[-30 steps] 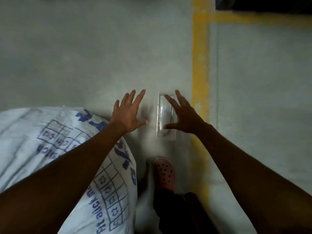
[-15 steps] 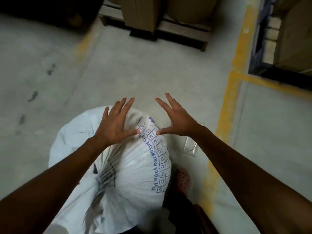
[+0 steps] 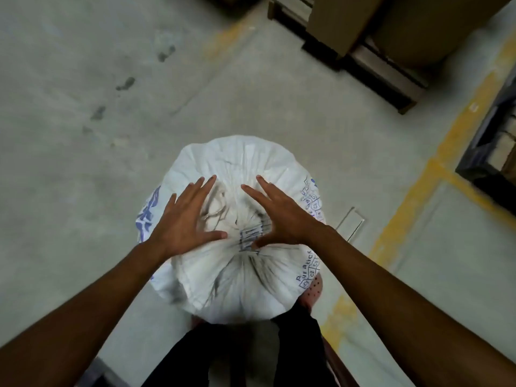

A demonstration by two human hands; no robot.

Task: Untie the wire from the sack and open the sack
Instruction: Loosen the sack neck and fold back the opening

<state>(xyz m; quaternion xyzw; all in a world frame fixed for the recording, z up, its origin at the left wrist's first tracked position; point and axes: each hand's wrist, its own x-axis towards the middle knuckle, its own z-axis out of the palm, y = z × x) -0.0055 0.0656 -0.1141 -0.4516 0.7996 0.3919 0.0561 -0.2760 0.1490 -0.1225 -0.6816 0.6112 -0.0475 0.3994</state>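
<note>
A full white woven sack (image 3: 240, 277) with blue print stands upright on the floor right in front of me. Its top is gathered into a tied neck (image 3: 248, 238) at the middle. A pale cord or wire loop (image 3: 216, 206) lies on the folds just left of the neck. My left hand (image 3: 185, 222) hovers over the left of the gathered top, fingers spread, holding nothing. My right hand (image 3: 282, 216) is spread over the right side, its thumb near the neck, also holding nothing.
Grey concrete floor (image 3: 83, 163) all around, with a yellow painted line (image 3: 418, 208) to the right. Wooden pallets with cardboard boxes (image 3: 371, 46) stand at the top right, a dark pallet (image 3: 491, 163) at the right edge. My pink shoe (image 3: 314, 291) peeks out beside the sack.
The view has swung onto the sack, which now stands centred below me. Both spread hands have come over its gathered top, from the bare floor a second ago.
</note>
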